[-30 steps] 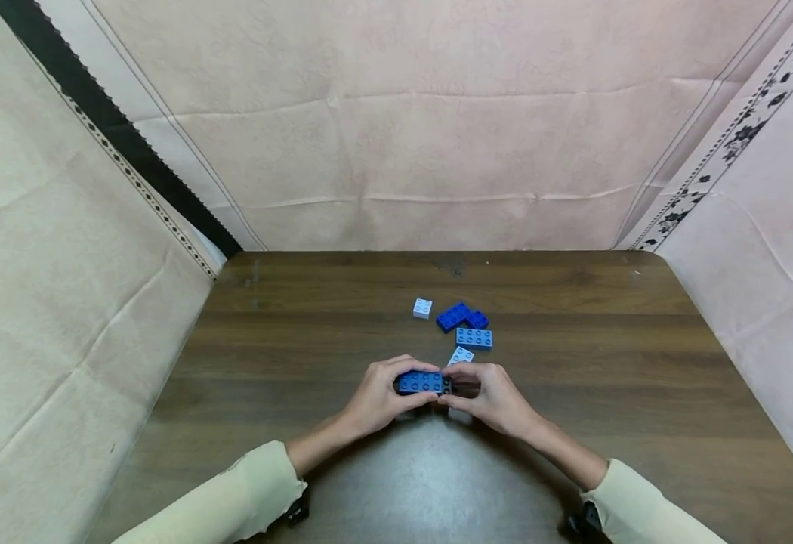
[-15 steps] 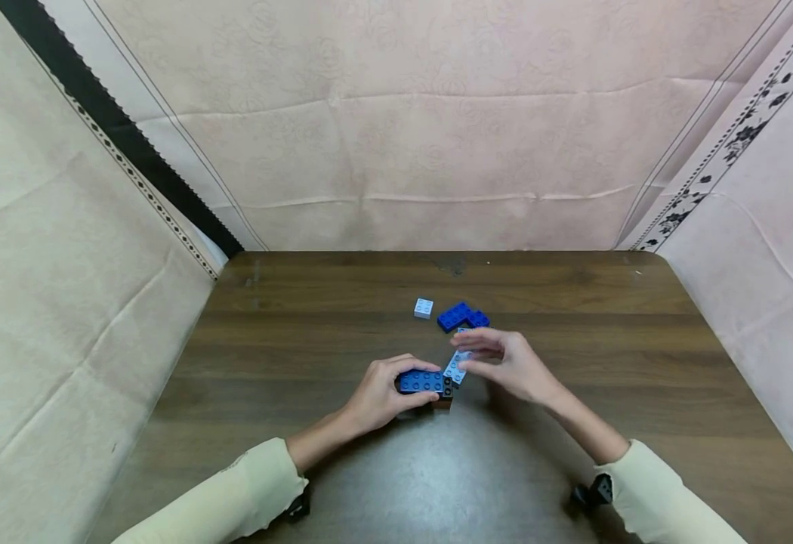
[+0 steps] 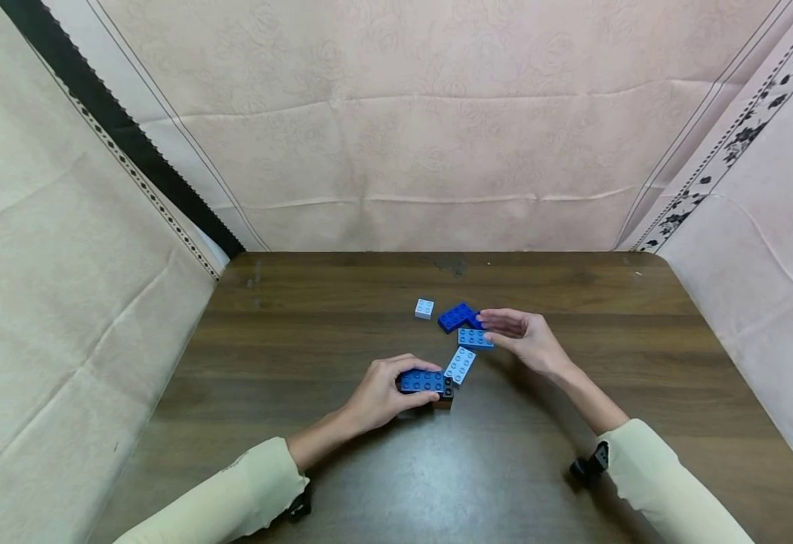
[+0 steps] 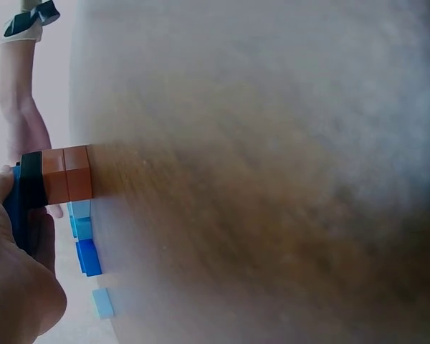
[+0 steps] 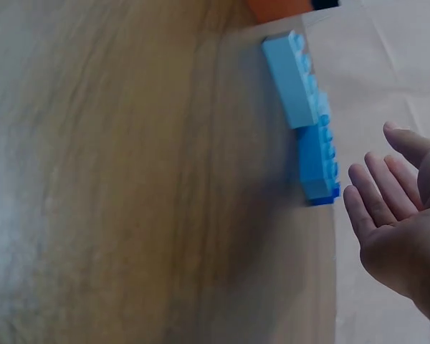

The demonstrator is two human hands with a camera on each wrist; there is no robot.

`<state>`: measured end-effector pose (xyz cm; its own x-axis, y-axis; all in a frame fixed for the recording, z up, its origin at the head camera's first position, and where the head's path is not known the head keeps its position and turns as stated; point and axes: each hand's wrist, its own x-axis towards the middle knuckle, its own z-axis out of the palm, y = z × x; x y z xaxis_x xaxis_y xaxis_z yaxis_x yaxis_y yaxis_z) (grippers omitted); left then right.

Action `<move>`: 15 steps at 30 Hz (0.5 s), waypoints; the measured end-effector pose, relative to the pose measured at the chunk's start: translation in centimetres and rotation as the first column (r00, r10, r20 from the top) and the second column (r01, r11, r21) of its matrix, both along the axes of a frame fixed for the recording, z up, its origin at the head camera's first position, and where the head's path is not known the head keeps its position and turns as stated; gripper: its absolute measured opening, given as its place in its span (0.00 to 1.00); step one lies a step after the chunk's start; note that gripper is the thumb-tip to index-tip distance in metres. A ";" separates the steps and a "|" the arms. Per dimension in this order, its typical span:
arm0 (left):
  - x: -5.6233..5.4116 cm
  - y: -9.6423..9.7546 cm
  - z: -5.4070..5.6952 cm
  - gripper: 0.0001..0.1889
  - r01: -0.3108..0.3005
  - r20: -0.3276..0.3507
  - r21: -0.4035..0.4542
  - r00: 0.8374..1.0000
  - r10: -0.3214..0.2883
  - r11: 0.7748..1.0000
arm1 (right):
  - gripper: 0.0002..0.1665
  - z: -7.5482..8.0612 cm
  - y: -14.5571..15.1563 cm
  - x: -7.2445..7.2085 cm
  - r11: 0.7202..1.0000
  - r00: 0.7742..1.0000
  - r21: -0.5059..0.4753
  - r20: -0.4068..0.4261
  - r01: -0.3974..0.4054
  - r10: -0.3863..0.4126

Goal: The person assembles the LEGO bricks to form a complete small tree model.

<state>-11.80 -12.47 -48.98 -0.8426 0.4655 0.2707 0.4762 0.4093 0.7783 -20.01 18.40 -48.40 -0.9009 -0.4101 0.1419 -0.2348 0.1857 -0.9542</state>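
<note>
My left hand (image 3: 381, 397) grips a blue toy brick (image 3: 421, 381) between thumb and fingers. That brick sits on a black brick (image 4: 33, 179), above stacked orange-brown bricks (image 4: 67, 174) on the table. My right hand (image 3: 526, 340) hovers with spread, nearly straight fingers over the right end of a medium-blue brick (image 3: 473, 338), holding nothing. Its fingertips partly hide a small dark-blue brick (image 3: 474, 321). Between the stack and the medium-blue brick lies a light-blue brick (image 3: 461, 365), slanted, also visible in the right wrist view.
A longer dark-blue brick (image 3: 455, 317) lies behind the medium-blue one. To its left is a small pale-blue brick (image 3: 424, 308). The wooden table (image 3: 301, 332) ends at the back against a pale cloth (image 3: 396, 151), with cloth on both sides.
My right hand has left the stack, passed over the light-blue brick and moved back and right to the medium-blue brick. The left hand keeps its hold on the stack.
</note>
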 end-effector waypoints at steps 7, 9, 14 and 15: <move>-0.1 0.0 -0.1 0.19 0.003 -0.014 0.001 1.000 -0.003 1.000 | 0.22 -1.1 0.0 -0.3 0.996 0.999 0.084 -0.010 0.037 -0.036; -0.1 0.1 -0.2 0.19 0.008 -0.027 0.010 1.000 -0.008 1.000 | 0.21 -1.2 0.0 -0.4 0.994 0.999 0.101 -0.028 0.044 -0.042; -0.1 0.1 -0.3 0.18 0.014 -0.053 0.015 0.999 -0.014 1.000 | 0.20 -1.6 -0.4 -0.4 0.986 0.996 0.164 -0.087 0.039 -0.024; -0.1 0.1 -0.3 0.18 0.015 -0.057 0.016 0.998 -0.014 1.000 | 0.21 -1.7 -0.4 -0.4 0.983 0.995 0.179 -0.099 0.034 -0.016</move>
